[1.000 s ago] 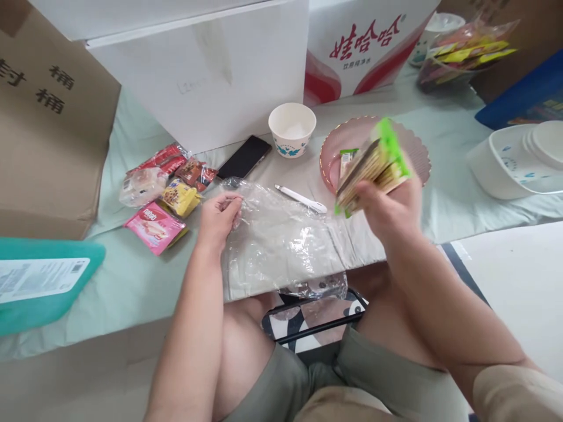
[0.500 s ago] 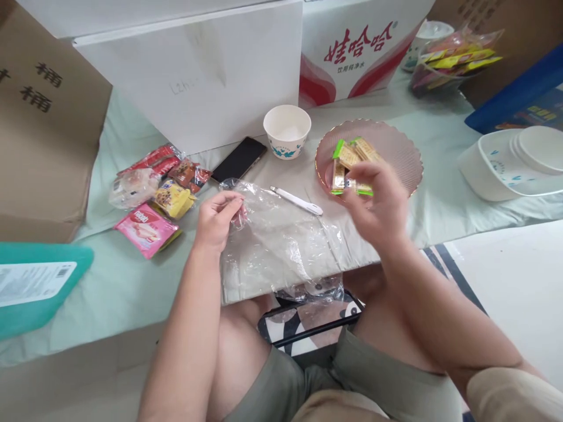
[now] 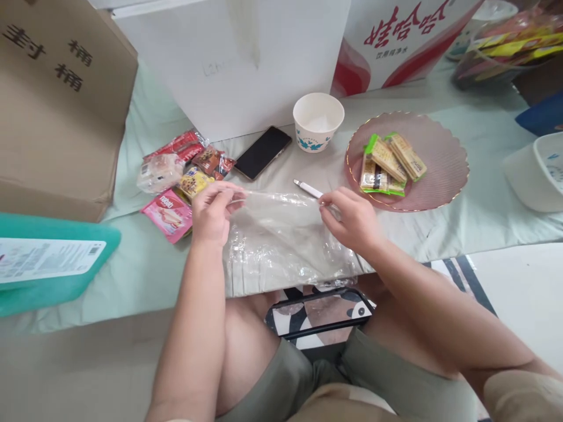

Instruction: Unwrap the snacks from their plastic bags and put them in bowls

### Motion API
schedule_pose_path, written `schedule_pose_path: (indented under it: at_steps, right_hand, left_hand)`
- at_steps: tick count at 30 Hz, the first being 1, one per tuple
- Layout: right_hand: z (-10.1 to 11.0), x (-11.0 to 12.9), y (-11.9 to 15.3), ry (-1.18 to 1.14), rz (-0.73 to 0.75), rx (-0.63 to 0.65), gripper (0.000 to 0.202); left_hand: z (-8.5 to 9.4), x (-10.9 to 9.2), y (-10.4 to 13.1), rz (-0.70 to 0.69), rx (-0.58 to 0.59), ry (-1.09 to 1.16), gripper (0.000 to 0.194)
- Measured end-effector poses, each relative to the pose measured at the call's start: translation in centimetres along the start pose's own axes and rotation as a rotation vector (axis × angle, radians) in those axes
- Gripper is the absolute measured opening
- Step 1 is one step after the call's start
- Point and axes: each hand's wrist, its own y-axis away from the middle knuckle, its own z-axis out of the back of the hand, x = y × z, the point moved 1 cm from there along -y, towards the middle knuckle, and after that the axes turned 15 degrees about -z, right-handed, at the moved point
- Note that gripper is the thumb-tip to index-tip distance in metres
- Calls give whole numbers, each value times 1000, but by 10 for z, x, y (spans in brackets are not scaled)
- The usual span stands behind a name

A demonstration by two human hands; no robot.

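A clear plastic bag (image 3: 285, 234) stretches between my two hands over the table's front edge. My left hand (image 3: 215, 214) is closed on its upper left corner, close to a pile of wrapped snacks that includes a pink packet (image 3: 169, 215) and a yellow packet (image 3: 192, 180). With thumb and fingers pinched, my right hand (image 3: 349, 218) grips the bag's upper right edge. A white pen (image 3: 307, 189) lies behind the bag, its right end hidden near my right hand. Beyond that hand, a pink scalloped plate (image 3: 444, 170) bears several wrapped biscuits (image 3: 387, 161).
Behind the bag are a black phone (image 3: 264, 152) and a white paper cup (image 3: 317, 126). White boxes (image 3: 264, 70) line the back. A cardboard box (image 3: 65, 135) and a green container (image 3: 53, 258) stand left; a white tub (image 3: 534, 176) is at right.
My right hand has come left and down from over the plate and taken hold of the bag's edge. The bag's top is now pulled straight between both hands. The view has shifted.
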Motion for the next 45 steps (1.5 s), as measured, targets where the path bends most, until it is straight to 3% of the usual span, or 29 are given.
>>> schedule_pose_path:
  at_steps: [3, 7, 11, 15, 19, 22, 27, 30, 35, 39, 42, 45]
  right_hand:
    - [7, 7, 3, -42, 58, -113, 23]
    - [14, 10, 7, -70, 97, -160, 26]
    - [24, 13, 9, -142, 113, -182, 21]
    - [35, 12, 11, -179, 143, -311, 21]
    - [34, 11, 20, -209, 414, -322, 22]
    - [21, 12, 29, -131, 583, -213, 19]
    - [-8, -1, 28, 195, 364, 46, 38]
    - [-16, -9, 22, 211, 315, 157, 34]
    - [-4, -4, 22, -38, 354, 54, 13]
    - [7, -5, 27, -197, 304, -60, 34]
    - [-2, -16, 25, -106, 227, -22, 52]
    - [-17, -24, 17, -41, 185, 38, 47]
  left_hand:
    - [2, 2, -3, 25, -106, -17, 9]
    - [1, 2, -4, 21, -190, -23, 9]
    - [-1, 2, -3, 21, -207, -29, 10]
    - [-4, 3, -2, 11, -200, 9, 13]
    - [-5, 6, -4, -10, -223, 42, 12]
    - [-6, 10, -7, -22, -225, 73, 15]
    - [-9, 12, -11, -25, -170, 69, 17]
    - [-9, 11, -11, -54, -132, 30, 17]
    - [-9, 4, -8, -90, -135, 27, 22]
    - [-9, 0, -7, -73, -145, 47, 27]
    - [-7, -3, -7, -42, -144, 75, 27]
    - [-3, -7, -8, -17, -100, 117, 27]
